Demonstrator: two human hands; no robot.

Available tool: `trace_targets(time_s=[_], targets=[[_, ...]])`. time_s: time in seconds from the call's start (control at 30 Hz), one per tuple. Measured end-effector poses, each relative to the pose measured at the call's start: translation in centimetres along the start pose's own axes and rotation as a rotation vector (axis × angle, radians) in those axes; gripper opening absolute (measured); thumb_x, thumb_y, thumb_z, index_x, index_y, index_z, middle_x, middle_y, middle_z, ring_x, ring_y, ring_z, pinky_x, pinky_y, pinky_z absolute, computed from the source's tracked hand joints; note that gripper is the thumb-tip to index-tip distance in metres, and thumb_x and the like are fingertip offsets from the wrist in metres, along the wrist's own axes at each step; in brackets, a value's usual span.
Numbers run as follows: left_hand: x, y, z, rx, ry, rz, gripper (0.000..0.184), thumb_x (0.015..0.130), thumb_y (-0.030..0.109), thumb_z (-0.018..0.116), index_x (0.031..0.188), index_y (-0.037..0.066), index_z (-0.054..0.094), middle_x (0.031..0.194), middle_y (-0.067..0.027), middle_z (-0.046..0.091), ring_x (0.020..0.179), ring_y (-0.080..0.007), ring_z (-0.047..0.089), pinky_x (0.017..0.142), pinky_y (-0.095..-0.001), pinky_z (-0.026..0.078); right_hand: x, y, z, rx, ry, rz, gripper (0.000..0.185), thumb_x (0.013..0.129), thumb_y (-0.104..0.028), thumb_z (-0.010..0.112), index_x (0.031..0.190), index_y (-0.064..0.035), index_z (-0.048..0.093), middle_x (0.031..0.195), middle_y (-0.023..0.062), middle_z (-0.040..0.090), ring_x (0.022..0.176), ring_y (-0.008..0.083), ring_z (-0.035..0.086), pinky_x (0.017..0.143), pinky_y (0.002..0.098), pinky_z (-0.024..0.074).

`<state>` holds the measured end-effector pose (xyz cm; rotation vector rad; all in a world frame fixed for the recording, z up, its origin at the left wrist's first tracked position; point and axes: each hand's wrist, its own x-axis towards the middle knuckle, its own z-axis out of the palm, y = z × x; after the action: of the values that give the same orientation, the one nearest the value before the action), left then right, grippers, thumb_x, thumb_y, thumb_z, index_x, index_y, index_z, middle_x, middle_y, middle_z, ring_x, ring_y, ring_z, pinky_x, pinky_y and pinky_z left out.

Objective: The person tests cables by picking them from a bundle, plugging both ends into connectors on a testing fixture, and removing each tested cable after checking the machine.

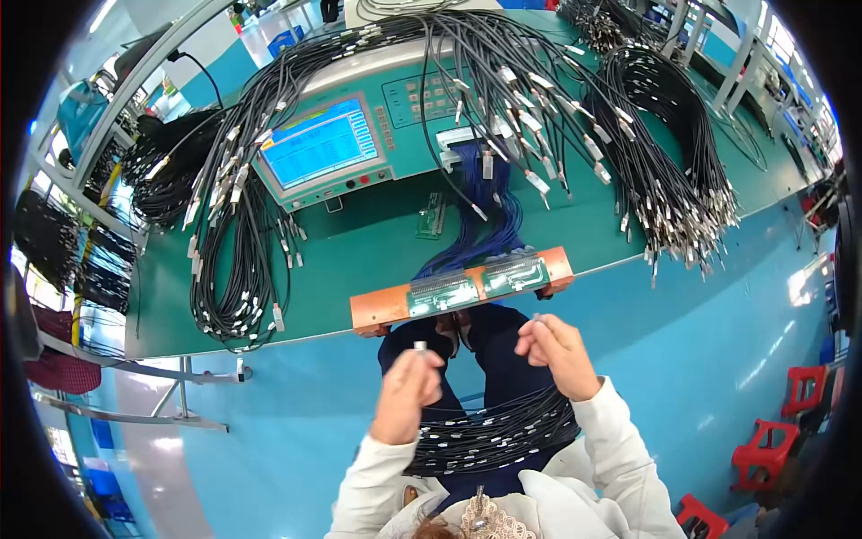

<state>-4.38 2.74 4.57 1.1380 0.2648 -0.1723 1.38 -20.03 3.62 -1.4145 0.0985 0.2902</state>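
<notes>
My left hand (pixel 409 395) is closed, with the small silver-white cable connector (pixel 420 345) sticking up out of its fingers. My right hand (pixel 555 352) is also closed in a pinch, and a tiny grey connector tip (pixel 537 316) shows above its fingertips. Whether one cable joins the two ends cannot be made out. Just beyond both hands, at the table's edge, is an orange bar (pixel 379 307) carrying two green circuit boards (pixel 444 295) with blue wires (pixel 489 216) behind them. Across my lap lies a bundle of black cables (pixel 494 436) with white connectors.
On the green table (pixel 341 242) stands a tester with a lit blue screen (pixel 321 144). Black cables (pixel 238 260) drape over it, and a thick cable bundle (pixel 664 153) hangs at the right. A small circuit board (pixel 431 216) lies before the tester. Red stools (pixel 765 454) stand on the floor.
</notes>
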Motion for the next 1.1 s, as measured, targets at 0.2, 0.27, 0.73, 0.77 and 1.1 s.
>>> trace_targets(time_s=[0.2,0.27,0.73,0.77,1.1], targets=[[3.3,-2.7,3.1,0.161,0.104,0.027,0.022,0.097,0.018,0.044,0.094,0.001,0.057,0.065,0.0001,0.049,0.055,-0.0034,0.035,0.05,-0.0189,0.028,2.9,0.9,0.4,0.033,-0.071,0.034,0.027,0.097,-0.02,0.042,0.089,0.0017,0.057,0.062,0.0046,0.056,0.049,0.0049,0.038,0.047,0.019,0.0307],[3.6,-3.0,3.4,0.189,0.107,0.029,0.023,0.097,0.019,0.044,0.094,0.001,0.057,0.065,-0.0001,0.05,0.055,-0.003,0.035,0.05,-0.0186,0.028,3.7,1.0,0.2,0.152,-0.08,0.112,0.026,0.097,-0.019,0.043,0.09,0.002,0.058,0.063,0.0033,0.057,0.051,0.0038,0.04,0.046,0.018,0.0304],[4.0,-3.8,3.4,0.085,0.144,-0.007,0.023,0.097,0.019,0.044,0.095,0.001,0.058,0.064,-0.0019,0.053,0.053,-0.002,0.034,0.049,-0.0178,0.026,4.6,0.9,0.0,0.414,-0.138,0.202,0.027,0.098,-0.021,0.043,0.092,0.0015,0.057,0.058,0.002,0.052,0.046,0.0057,0.036,0.046,0.0213,0.0298],[4.0,-3.8,3.4,0.086,0.153,-0.006,0.023,0.097,0.019,0.044,0.095,0.001,0.058,0.064,-0.0019,0.053,0.053,-0.002,0.034,0.049,-0.0178,0.026,4.6,0.8,0.3,0.434,-0.122,0.2,0.027,0.098,-0.02,0.043,0.092,0.0018,0.057,0.057,0.0022,0.052,0.045,0.0056,0.034,0.046,0.0214,0.0293],[4.9,-3.9,2.9,0.008,0.195,0.046,0.021,0.096,0.017,0.046,0.095,-0.001,0.058,0.066,-0.0053,0.058,0.052,-0.0026,0.036,0.05,-0.0175,0.029,4.1,1.2,1.0,0.059,0.031,0.079,0.029,0.098,-0.023,0.043,0.089,0.0005,0.056,0.065,0.0077,0.059,0.051,0.0071,0.044,0.051,0.0208,0.0356]])
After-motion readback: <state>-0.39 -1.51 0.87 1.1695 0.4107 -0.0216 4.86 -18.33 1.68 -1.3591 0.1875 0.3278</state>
